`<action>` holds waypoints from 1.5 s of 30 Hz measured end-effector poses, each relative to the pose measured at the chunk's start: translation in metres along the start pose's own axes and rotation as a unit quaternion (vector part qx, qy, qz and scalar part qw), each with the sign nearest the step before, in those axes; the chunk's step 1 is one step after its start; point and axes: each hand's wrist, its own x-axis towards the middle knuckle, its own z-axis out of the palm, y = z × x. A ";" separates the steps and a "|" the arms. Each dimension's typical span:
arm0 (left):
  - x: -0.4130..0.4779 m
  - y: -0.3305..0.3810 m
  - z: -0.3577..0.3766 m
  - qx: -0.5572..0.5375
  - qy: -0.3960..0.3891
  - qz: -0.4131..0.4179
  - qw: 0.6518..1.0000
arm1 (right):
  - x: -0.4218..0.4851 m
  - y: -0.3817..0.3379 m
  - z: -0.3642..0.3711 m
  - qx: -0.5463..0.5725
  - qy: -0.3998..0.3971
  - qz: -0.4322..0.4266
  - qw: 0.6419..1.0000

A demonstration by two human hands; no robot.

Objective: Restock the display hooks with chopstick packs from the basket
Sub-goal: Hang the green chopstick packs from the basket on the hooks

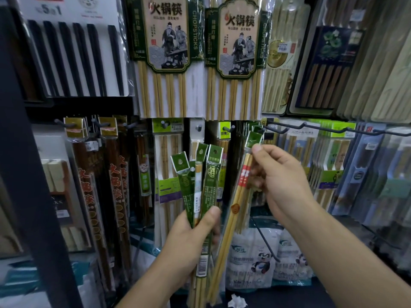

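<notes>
left hand grips a fan of slim chopstick packs, thumb and fingers curled round their lower halves. each one's a narrow clear sleeve holding pale bamboo sticks, topped by a dark green header card punched with a round hole, and there's a barcode low on one. right hand pinches a single pack near its top, thumb on the front, fingers tucked behind. its sleeve carries yellow-tan sticks with a red band, tilted, green header up just beside a black hook. wide green-labelled packs hang above, panda-printed bags sit below.
</notes>
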 end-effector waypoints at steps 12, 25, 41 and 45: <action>0.000 -0.001 0.001 -0.026 -0.028 0.035 0.999 | 0.025 -0.012 -0.008 -0.054 0.077 -0.049 0.994; 0.002 -0.004 -0.002 -0.039 -0.005 0.025 0.999 | 0.029 0.013 -0.014 -0.163 0.145 -0.091 0.972; -0.001 0.001 0.003 -0.055 0.026 0.057 0.997 | -0.017 0.019 0.008 -0.141 -0.037 -0.042 0.988; -0.001 0.000 0.000 -0.072 0.012 0.050 0.996 | 0.001 -0.002 -0.004 -0.092 0.046 -0.057 0.993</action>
